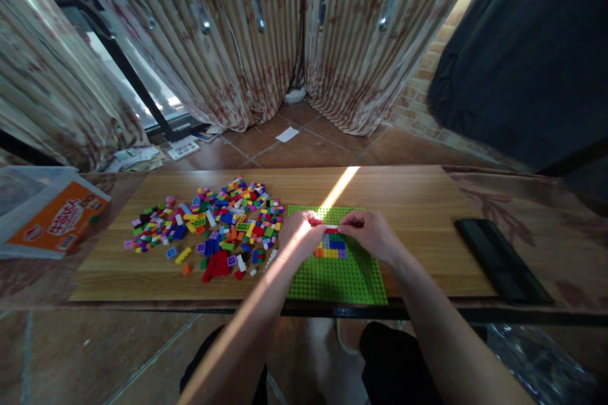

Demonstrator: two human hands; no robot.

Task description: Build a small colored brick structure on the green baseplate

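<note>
A green studded baseplate [339, 285] lies on the wooden board in front of me. Rows of coloured bricks [331, 253] in orange, yellow, purple, blue and grey are set on its middle. Over the far side of these rows, both hands pinch a small white brick [331, 228] with red just beside it. My left hand [301, 234] is closed at its left end; my right hand [368, 232] is closed at its right end. The fingertips hide part of the brick, and I cannot tell whether it is pressed onto the studs.
A wide heap of loose coloured bricks [228, 215] spreads over the board [403, 196] to the left. A clear plastic box with an orange label [61, 218] stands at the far left. A dark flat tray [503, 259] lies at the right.
</note>
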